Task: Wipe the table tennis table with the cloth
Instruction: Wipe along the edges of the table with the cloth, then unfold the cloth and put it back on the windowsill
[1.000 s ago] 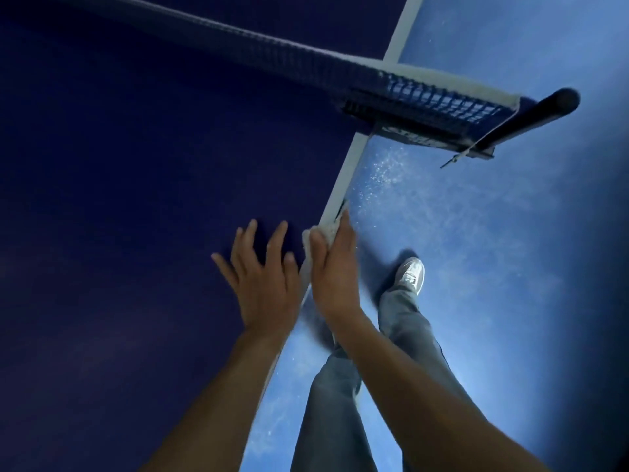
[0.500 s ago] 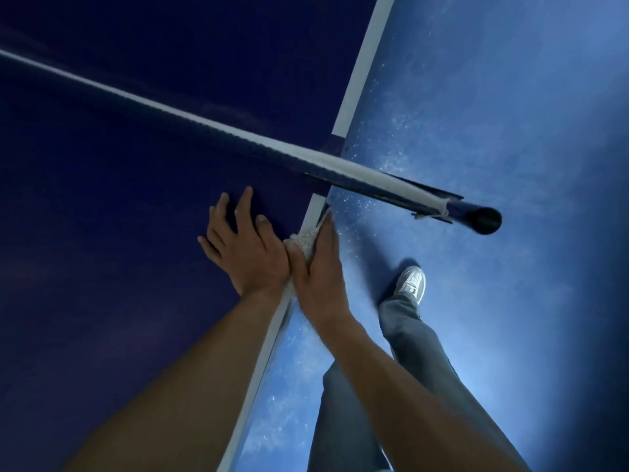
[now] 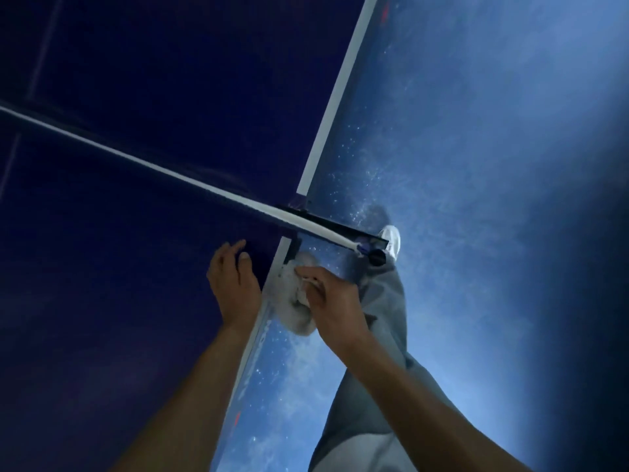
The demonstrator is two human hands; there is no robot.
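The dark blue table tennis table (image 3: pixel 119 301) fills the left half of the head view, with a white line along its right edge. My right hand (image 3: pixel 332 301) grips a bunched white cloth (image 3: pixel 294 301) just off that edge, below the net clamp. My left hand (image 3: pixel 235 284) rests on the tabletop beside the edge, fingers lightly bent toward the net. The net (image 3: pixel 170 173) runs from the left edge to its post (image 3: pixel 376 257) past the table's side.
Speckled blue floor (image 3: pixel 476 165) lies to the right of the table. My leg in grey trousers (image 3: pixel 381 352) and a white shoe (image 3: pixel 391 240) stand close to the table's side, under the net post.
My right hand has slid off the white edge line to the table's side and now bunches the cloth. The view has moved forward, so the net sits closer to my hands.
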